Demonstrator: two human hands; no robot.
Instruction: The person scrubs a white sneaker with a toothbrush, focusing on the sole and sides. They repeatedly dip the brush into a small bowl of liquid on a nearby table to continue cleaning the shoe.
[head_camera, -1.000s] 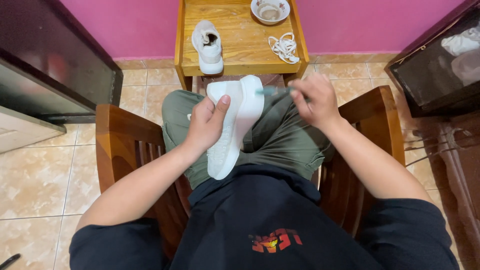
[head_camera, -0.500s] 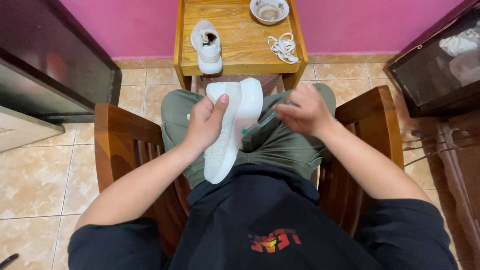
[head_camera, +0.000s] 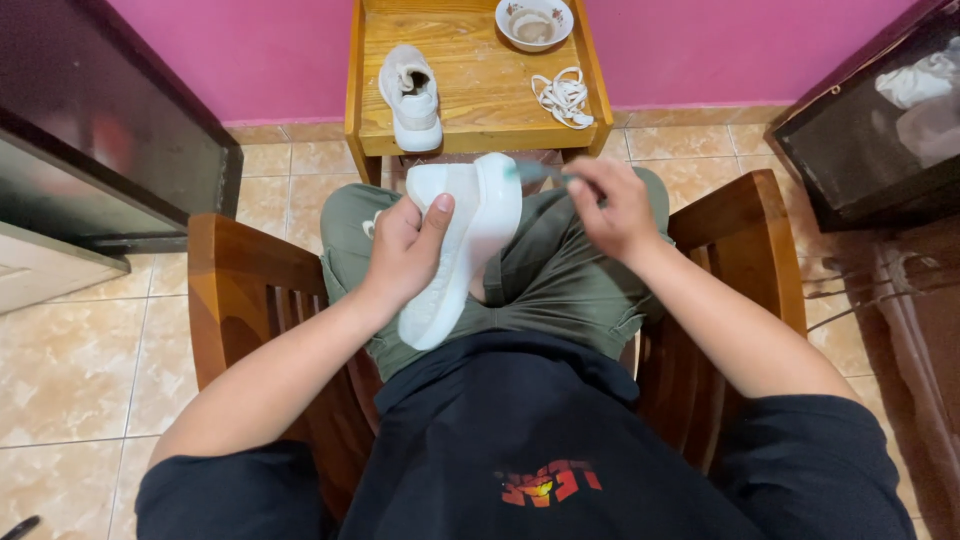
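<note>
I sit in a wooden armchair with a white sneaker (head_camera: 468, 240) turned sole-up over my lap. My left hand (head_camera: 405, 250) grips the sneaker's side, thumb across the sole. My right hand (head_camera: 610, 205) holds a green-handled toothbrush (head_camera: 535, 172), whose head rests near the toe end of the sole. On the wooden table (head_camera: 480, 100) in front lie the second white sneaker (head_camera: 410, 95), a bundle of white laces (head_camera: 563, 97) and a small patterned bowl (head_camera: 533, 22).
The chair's wooden armrests (head_camera: 245, 270) flank my legs on both sides. A dark cabinet (head_camera: 90, 140) stands at the left, another dark cabinet (head_camera: 880, 130) with white items at the right. A pink wall (head_camera: 250, 60) lies behind the table, over a beige tiled floor (head_camera: 70, 370).
My right hand has moved the toothbrush from lower along the sole back up to the toe end. My left hand keeps its grip on the sneaker.
</note>
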